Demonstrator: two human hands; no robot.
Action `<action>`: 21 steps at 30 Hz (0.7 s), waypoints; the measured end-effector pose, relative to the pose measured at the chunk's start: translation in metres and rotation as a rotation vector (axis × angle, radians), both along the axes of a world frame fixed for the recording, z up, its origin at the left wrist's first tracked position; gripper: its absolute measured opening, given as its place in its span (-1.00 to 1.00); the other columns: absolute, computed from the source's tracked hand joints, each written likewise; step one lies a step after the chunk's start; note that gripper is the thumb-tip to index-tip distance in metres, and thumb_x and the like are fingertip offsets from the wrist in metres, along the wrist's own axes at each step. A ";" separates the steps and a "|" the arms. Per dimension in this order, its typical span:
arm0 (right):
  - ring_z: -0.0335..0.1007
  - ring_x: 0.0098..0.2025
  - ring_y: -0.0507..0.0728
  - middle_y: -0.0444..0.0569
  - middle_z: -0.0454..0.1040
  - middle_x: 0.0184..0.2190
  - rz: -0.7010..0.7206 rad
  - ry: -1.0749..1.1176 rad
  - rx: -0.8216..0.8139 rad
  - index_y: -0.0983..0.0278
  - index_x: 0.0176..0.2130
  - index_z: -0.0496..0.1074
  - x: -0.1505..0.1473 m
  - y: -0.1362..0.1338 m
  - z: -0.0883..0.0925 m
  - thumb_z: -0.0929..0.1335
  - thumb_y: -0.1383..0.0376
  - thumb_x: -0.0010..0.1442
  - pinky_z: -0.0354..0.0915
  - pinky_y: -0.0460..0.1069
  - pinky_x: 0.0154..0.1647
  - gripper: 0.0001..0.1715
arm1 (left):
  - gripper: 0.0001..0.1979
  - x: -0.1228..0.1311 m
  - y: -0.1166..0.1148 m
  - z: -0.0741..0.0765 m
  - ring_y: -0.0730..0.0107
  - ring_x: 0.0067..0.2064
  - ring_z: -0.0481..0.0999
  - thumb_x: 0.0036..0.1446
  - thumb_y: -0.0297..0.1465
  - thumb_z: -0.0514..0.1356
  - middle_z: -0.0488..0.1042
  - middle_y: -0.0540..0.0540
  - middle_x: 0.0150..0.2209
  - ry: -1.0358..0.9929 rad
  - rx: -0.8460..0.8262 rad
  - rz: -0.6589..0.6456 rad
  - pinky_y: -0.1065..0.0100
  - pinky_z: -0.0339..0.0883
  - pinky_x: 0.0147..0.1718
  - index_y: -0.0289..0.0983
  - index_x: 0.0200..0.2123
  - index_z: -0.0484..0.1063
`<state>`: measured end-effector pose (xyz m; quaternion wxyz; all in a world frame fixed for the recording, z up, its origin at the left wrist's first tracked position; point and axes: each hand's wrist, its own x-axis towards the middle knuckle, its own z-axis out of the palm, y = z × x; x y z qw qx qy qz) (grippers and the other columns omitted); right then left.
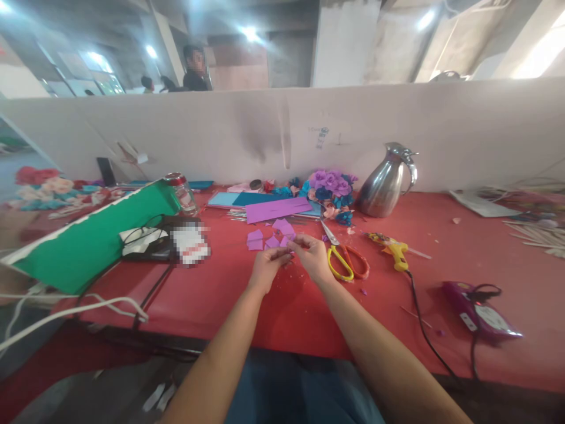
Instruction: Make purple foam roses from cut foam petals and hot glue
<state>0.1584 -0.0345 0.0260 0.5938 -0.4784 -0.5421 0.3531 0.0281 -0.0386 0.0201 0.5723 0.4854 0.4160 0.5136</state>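
Both my hands meet over the red table (282, 306), fingertips pinched together. My left hand (268, 265) and my right hand (314, 254) each grip a small purple paper piece (291, 239) between them; most of it is hidden by the fingers. Several cut purple paper squares (270, 235) lie just beyond my hands. A long purple paper strip (278, 209) lies farther back. Yellow-and-orange handled scissors (343, 259) rest right beside my right hand.
A yellow glue gun (395, 250) with a black cord lies to the right, a purple power strip (479, 309) beyond it. A steel jug (385, 181) and a paper flower bouquet (331, 188) stand at the back. A green sheet (88, 238) lies left. A person stands behind the partition.
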 end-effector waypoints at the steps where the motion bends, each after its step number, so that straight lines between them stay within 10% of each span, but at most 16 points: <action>1: 0.39 -0.38 0.09 -0.11 0.50 -0.49 -0.004 0.003 0.004 0.28 -0.44 0.50 0.000 0.000 0.000 0.38 0.14 -0.01 0.27 -0.03 -0.26 -0.76 | -0.77 0.000 0.000 0.000 0.51 -0.50 0.40 -0.22 -0.38 0.39 0.55 -0.05 -0.49 -0.006 0.004 -0.008 0.43 0.23 -0.44 -0.31 -0.39 0.60; 21: 0.39 -0.38 0.09 -0.09 0.50 -0.48 0.020 0.068 -0.010 0.29 -0.42 0.48 0.000 -0.001 0.001 0.36 0.11 0.03 0.29 -0.04 -0.27 -0.71 | -0.69 0.000 -0.002 0.002 0.47 -0.47 0.41 -0.25 -0.32 0.41 0.57 -0.08 -0.42 -0.005 -0.003 -0.002 0.37 0.29 -0.37 -0.30 -0.35 0.60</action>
